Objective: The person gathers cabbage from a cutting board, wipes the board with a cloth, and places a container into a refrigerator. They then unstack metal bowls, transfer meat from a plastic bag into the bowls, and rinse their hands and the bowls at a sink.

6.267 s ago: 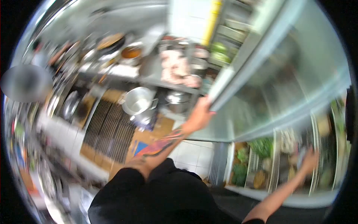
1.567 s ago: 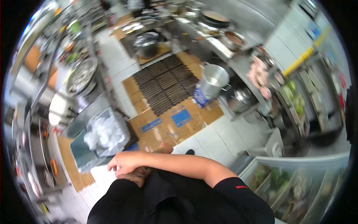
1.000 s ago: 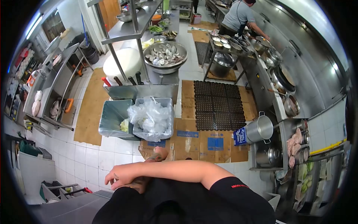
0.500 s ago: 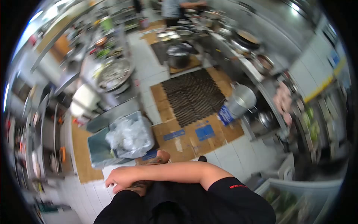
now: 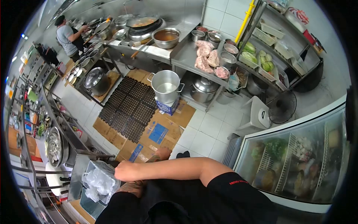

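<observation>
My arms are crossed in front of my black shirt. My right hand (image 5: 126, 171) lies over my tattooed left arm (image 5: 130, 187), its fingers curled downward; whatever may be inside them is hidden. Only part of my left hand (image 5: 163, 152) shows, beyond my right forearm, with its fingers out of sight. Close to my right hand is a grey plastic bin (image 5: 86, 201) with crumpled clear plastic bags (image 5: 100, 182) in it. Ahead of my left hand, cardboard (image 5: 145, 149) covers the floor.
A large pot (image 5: 166, 83) stands on a blue box (image 5: 167, 107). Raw meat (image 5: 206, 58) lies on the steel counter (image 5: 182, 56). To the right are a glass-topped fridge (image 5: 294, 164), a white stool (image 5: 257, 115) and vegetable shelves. A co-worker (image 5: 69, 39) stands at the stoves.
My view has swung to the right, bringing the shelves and fridge further in and the bin to the left edge. My right hand's fingers look more curled; my arms stay crossed.
</observation>
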`<state>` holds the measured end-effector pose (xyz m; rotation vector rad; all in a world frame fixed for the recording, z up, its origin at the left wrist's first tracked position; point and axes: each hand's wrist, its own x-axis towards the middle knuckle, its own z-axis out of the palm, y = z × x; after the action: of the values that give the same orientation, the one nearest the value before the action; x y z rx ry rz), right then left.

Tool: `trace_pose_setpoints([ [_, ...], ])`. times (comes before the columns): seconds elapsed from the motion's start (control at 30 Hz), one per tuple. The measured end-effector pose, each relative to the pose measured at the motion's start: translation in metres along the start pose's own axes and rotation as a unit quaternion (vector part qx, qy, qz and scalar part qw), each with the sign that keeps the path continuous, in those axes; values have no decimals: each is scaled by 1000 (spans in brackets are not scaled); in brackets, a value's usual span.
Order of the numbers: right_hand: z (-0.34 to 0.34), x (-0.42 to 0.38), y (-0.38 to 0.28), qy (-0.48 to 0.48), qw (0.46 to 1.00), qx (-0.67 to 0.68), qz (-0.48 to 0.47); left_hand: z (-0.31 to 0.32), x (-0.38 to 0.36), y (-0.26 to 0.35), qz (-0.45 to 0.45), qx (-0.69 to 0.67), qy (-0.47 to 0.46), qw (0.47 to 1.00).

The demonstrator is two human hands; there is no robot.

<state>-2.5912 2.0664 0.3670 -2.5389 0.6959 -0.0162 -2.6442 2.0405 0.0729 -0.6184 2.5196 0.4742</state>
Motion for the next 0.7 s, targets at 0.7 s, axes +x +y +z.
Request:
trace_pose_setpoints([
  [0.7,195,113,-33,-36,971,132,-195,233,-314,46,-496,-458,253,693],
])
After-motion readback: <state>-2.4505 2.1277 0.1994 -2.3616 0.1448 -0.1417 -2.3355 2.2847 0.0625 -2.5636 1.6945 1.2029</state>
